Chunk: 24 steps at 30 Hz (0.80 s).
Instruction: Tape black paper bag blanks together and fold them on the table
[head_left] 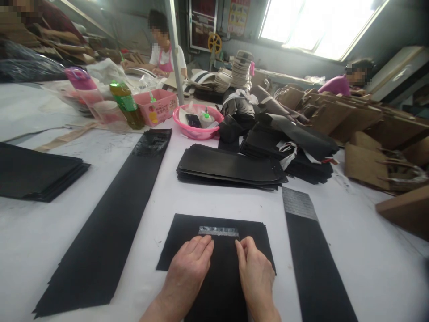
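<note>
A black paper sheet (pixel 187 237) lies flat on the white table (pixel 214 197) right in front of me, with a shiny strip of glue or tape (pixel 218 231) near its far edge. My left hand (pixel 189 264) rests palm down on the sheet, fingers stretched out just below the strip. My right hand (pixel 252 264) lies beside it on the same sheet, fingers curled down with the tips pressing the paper. Neither hand holds anything that I can see.
Long black strips lie to the left (pixel 110 223) and right (pixel 315 259). Stacks of black sheets sit at the far left (pixel 36 172) and centre (pixel 231 167). A pink bowl (pixel 197 120), green bottle (pixel 127 105), pink box (pixel 157 105) and brown paper bags (pixel 368 129) stand behind. Two other people work at the back.
</note>
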Tool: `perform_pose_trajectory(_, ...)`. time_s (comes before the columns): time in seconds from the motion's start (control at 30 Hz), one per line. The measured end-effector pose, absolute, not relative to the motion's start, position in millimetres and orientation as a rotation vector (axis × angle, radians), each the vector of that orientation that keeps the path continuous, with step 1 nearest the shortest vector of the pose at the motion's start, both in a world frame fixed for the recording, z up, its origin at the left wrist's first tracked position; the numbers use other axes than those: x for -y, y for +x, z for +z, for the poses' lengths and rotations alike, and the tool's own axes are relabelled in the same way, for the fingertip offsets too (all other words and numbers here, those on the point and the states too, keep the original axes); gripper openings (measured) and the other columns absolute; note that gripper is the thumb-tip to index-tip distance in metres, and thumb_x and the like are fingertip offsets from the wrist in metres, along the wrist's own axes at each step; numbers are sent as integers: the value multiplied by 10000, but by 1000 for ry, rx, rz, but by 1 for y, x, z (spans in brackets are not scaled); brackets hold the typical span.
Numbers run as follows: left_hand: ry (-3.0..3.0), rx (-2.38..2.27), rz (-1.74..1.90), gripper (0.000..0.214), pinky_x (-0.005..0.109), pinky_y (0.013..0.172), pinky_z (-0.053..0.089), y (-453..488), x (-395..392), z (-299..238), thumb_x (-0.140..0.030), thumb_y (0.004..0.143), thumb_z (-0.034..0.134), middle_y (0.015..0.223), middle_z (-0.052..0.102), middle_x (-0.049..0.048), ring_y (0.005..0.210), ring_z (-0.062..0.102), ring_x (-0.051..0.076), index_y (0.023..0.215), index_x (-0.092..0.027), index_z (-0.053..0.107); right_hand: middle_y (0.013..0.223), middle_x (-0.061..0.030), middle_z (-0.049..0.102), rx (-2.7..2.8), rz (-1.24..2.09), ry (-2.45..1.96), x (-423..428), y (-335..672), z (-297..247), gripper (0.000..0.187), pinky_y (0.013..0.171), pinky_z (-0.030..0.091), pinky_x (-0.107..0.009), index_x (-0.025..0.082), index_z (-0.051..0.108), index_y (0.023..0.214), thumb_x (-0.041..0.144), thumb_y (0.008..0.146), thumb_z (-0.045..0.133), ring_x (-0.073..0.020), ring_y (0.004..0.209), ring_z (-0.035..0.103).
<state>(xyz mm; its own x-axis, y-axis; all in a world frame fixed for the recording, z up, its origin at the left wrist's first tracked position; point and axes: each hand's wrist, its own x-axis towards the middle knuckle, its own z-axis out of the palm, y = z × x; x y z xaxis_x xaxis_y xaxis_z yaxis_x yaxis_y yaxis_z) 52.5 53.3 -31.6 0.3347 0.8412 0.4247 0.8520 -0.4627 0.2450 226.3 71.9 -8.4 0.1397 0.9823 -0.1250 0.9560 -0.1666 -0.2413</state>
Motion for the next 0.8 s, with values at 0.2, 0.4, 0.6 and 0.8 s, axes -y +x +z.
perform_pose_trajectory(0.2,-2534,1613,-812,297,392,845,494,53,-55,-34,-66,888,455,1150,649,78,1038,577,254,1121,-132,626,657,11,660,1953,440,-2363,-75,225,-5,264,505,243,-258,257,505,791,396,979,383,-225,628,659)
perform_pose_trajectory(0.4,-2513,1595,-845,295,389,823,503,53,-55,-34,-60,886,447,1124,658,74,1013,586,247,1103,-131,634,656,20,655,1932,485,-2392,-76,224,-2,260,522,252,-264,261,512,794,390,978,383,-236,653,663)
perform_pose_trajectory(0.6,-2505,1603,-843,299,388,819,508,54,-56,-33,-56,880,447,1121,659,75,1009,589,250,1096,-138,637,658,19,651,1935,508,-2380,-76,226,-4,268,531,256,-271,262,501,802,410,981,367,-239,656,663)
perform_pose_trajectory(0.8,-2508,1612,-872,295,377,833,510,54,-56,-31,-57,883,444,1112,661,75,1006,591,240,1092,-138,636,659,13,649,1953,474,-2395,-76,227,-7,267,530,247,-277,263,490,799,410,981,360,-240,648,658)
